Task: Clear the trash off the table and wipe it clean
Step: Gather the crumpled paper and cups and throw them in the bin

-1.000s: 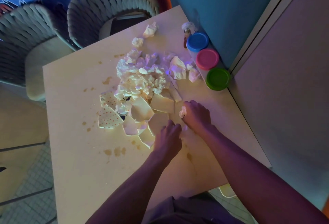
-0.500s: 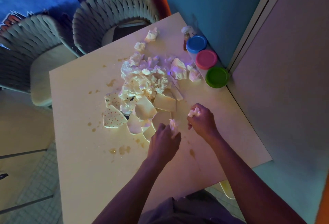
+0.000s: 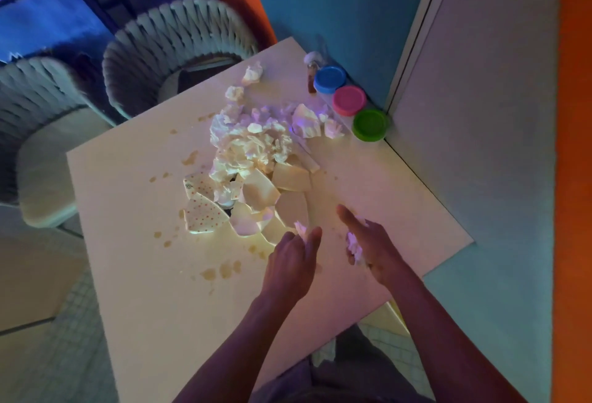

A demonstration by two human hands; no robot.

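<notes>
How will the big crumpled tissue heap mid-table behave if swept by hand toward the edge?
The crumpled tissue heap looks light and floppy, so it would probably compress and slide easily. It is loose wads, not one mass, so bits may scatter. The torn paper pieces against it would likely get dragged along.

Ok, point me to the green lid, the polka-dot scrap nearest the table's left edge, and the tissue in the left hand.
green lid [image 3: 370, 124], head view, centre of its top.
polka-dot scrap [image 3: 204, 217], head view, middle of its dotted face.
tissue [image 3: 301, 229], head view, crumpled tip showing above the left hand [image 3: 293, 261].
</notes>
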